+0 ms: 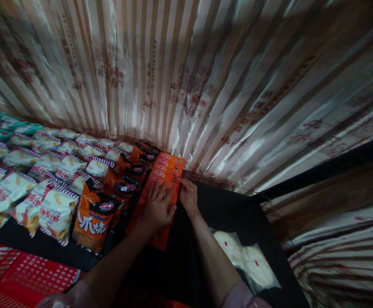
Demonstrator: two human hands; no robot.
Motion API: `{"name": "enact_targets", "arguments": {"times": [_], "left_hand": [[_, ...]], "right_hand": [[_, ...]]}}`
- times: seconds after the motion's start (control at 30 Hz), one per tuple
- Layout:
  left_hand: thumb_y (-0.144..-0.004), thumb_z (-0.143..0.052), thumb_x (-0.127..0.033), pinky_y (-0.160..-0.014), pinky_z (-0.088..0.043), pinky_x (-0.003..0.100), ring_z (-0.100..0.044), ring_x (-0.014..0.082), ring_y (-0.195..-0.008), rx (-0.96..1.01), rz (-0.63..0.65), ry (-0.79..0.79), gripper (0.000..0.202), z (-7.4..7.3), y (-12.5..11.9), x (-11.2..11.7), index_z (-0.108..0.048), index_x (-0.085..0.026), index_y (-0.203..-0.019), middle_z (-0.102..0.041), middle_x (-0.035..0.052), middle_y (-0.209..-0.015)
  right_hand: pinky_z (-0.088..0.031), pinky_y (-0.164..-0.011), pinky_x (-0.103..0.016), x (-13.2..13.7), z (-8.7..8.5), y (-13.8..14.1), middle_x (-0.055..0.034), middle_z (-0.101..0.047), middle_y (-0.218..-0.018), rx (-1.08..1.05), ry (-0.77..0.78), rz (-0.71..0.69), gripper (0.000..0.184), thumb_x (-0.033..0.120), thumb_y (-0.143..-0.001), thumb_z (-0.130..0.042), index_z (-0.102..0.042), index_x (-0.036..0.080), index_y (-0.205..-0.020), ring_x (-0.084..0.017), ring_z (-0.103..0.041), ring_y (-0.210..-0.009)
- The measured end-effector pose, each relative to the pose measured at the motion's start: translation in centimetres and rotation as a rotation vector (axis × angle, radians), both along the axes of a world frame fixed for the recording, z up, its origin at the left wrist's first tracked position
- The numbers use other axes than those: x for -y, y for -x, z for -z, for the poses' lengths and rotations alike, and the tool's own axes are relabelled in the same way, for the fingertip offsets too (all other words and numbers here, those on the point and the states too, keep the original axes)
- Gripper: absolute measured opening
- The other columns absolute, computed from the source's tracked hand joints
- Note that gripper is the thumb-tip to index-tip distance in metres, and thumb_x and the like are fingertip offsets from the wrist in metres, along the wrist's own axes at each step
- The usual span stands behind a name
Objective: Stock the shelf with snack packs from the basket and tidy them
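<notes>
An overlapping row of flat orange snack packets [168, 164] with purple-and-white logos lies on the black tabletop [221, 205]. My left hand [158, 206] rests on these packets, fingers spread and palm down. At their right edge is my right hand [189, 194], with its fingers bent together and the fingertips closed on the edge of a packet. Just left of the packets stand orange-and-black snack bags [94, 218], one behind another. The lower end of the orange packets shows below my left hand.
Rows of white snack bags [58, 209] fill the left side, with green bags [9, 122] behind. A red plastic basket [41, 269] is at the lower left. Round white items in clear wrap [258, 265] lie at right. Striped, printed sheeting [192, 85] hangs behind.
</notes>
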State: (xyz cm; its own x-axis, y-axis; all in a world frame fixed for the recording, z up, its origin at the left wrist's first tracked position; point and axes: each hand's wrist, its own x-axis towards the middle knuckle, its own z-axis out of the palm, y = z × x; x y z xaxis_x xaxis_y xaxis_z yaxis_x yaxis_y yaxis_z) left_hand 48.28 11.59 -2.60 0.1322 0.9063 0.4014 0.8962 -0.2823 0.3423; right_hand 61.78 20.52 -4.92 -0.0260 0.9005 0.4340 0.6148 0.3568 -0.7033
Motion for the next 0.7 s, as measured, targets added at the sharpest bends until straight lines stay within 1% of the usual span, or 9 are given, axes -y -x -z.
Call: {"name": "enact_targets", "arguments": {"times": [0.1, 0.2, 0.3, 0.43, 0.7], "left_hand": [[-0.082, -0.052, -0.046, -0.109, -0.023, 0.055, -0.027, 0.0349, -0.136, -0.024, 0.006, 0.029, 0.057, -0.13, 0.12, 0.10, -0.048, -0.021, -0.133, -0.042, 0.0121, -0.143], [-0.080, -0.052, -0.052, -0.109, -0.021, 0.056, -0.025, 0.0355, -0.137, -0.038, 0.001, 0.050, 0.060, -0.25, 0.11, 0.23, -0.048, -0.024, -0.133, -0.040, 0.0114, -0.144], [-0.080, -0.052, -0.055, -0.109, -0.019, 0.057, -0.026, 0.0353, -0.136, -0.055, -0.018, 0.058, 0.062, -0.24, 0.00, 0.32, -0.047, -0.026, -0.134, -0.039, 0.0104, -0.145], [-0.080, -0.052, -0.056, -0.108, -0.020, 0.058, -0.027, 0.0353, -0.136, -0.071, -0.037, 0.067, 0.063, -0.13, -0.12, 0.34, -0.045, -0.027, -0.135, -0.039, 0.0092, -0.145], [-0.081, -0.051, -0.055, -0.108, -0.021, 0.057, -0.026, 0.0351, -0.136, -0.067, -0.035, 0.069, 0.061, -0.34, -0.11, 0.39, -0.046, -0.027, -0.135, -0.038, 0.0108, -0.145]], "right_hand": [[-0.046, -0.092, -0.035, -0.19, 0.31, -0.08, -0.0044, -0.070, -0.101, -0.008, -0.043, 0.007, 0.043, 0.005, -0.076, -0.037, -0.073, 0.023, -0.091, -0.016, -0.063, -0.095], [-0.046, -0.093, -0.037, -0.30, 0.36, -0.18, -0.0049, -0.071, -0.099, 0.024, -0.045, 0.013, 0.042, 0.005, -0.075, -0.037, -0.073, 0.023, -0.090, -0.017, -0.063, -0.095], [-0.046, -0.093, -0.036, -0.37, 0.30, -0.27, -0.0038, -0.071, -0.098, 0.031, -0.029, -0.001, 0.042, 0.005, -0.075, -0.038, -0.072, 0.024, -0.091, -0.017, -0.063, -0.095], [-0.046, -0.093, -0.036, -0.36, 0.20, -0.29, -0.0037, -0.071, -0.101, 0.027, 0.001, -0.019, 0.042, 0.005, -0.075, -0.038, -0.072, 0.024, -0.093, -0.017, -0.064, -0.095], [-0.046, -0.094, -0.034, -0.31, 0.17, -0.31, -0.0030, -0.071, -0.102, 0.034, 0.026, -0.015, 0.043, 0.005, -0.074, -0.040, -0.071, 0.024, -0.095, -0.016, -0.063, -0.097]]}}
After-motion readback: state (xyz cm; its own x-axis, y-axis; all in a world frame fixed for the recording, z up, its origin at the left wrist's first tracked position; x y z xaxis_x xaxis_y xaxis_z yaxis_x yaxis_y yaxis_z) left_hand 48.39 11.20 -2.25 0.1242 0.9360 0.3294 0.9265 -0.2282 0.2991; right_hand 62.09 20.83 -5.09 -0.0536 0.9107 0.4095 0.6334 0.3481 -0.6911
